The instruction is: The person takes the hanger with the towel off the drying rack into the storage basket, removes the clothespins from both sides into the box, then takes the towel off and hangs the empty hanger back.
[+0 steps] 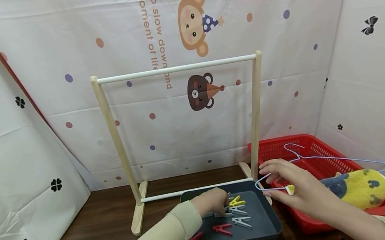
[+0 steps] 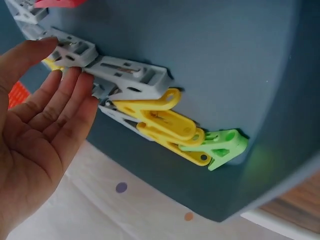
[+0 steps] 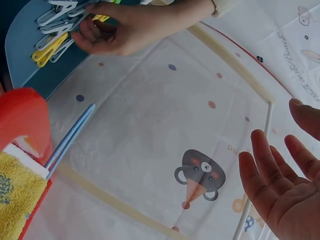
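My left hand [image 1: 212, 203] reaches into a dark blue-grey tray [image 1: 265, 228] of clothespins. In the left wrist view, its thumb and fingertips stand apart at the end of a grey clothespin [image 2: 77, 48]; whether they touch it is unclear. More grey, yellow, green and red clothespins lie around, including a yellow clothespin [image 2: 170, 124] and a green clothespin [image 2: 220, 146]. My right hand [image 1: 297, 185] is above the tray's right side, fingers spread, holding nothing. Below it lies a light-blue hanger [image 1: 332, 157] with a yellow patterned cloth [image 1: 365, 186].
A red perforated basket [image 1: 315, 223] under the hanger and cloth stands to the right of the tray. Behind the tray rises a wooden rack [image 1: 117, 146] with a white top bar [image 1: 178, 69]. Printed fabric [image 1: 180, 138] hangs behind and at both sides.
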`<move>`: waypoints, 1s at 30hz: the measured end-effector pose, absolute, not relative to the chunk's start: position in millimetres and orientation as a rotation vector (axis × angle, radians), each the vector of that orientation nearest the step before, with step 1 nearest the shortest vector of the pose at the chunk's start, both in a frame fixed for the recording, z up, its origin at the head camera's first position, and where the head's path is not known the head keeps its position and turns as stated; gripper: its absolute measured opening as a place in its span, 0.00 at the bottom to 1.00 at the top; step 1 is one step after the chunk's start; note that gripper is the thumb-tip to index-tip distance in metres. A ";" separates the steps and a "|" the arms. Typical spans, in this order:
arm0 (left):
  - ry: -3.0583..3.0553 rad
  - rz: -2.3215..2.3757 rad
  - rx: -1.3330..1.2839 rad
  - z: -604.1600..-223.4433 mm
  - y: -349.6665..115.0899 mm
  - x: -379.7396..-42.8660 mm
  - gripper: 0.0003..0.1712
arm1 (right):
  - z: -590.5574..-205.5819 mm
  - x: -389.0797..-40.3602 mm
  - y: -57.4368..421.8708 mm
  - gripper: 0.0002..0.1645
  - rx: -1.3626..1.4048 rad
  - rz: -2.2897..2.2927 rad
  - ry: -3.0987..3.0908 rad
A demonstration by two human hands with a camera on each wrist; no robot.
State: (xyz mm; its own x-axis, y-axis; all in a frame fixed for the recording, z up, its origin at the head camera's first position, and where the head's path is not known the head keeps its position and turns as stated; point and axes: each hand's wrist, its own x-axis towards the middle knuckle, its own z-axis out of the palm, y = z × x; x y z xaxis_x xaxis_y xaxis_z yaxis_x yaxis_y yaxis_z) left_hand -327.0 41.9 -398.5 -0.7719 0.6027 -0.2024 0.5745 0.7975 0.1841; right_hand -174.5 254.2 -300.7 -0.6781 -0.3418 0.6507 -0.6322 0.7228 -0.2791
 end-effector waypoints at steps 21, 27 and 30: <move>2.828 0.486 1.027 -330.5 -22.4 -299.3 0.24 | -293.3 -181.1 275.1 0.28 0.628 0.639 -2.404; 2.814 0.593 1.078 -318.2 -46.2 -286.1 0.21 | -292.0 -186.5 292.8 0.23 0.530 0.546 -2.535; 2.783 0.656 1.101 -314.9 -59.1 -278.6 0.20 | -290.5 -193.6 307.3 0.18 0.495 0.520 -2.608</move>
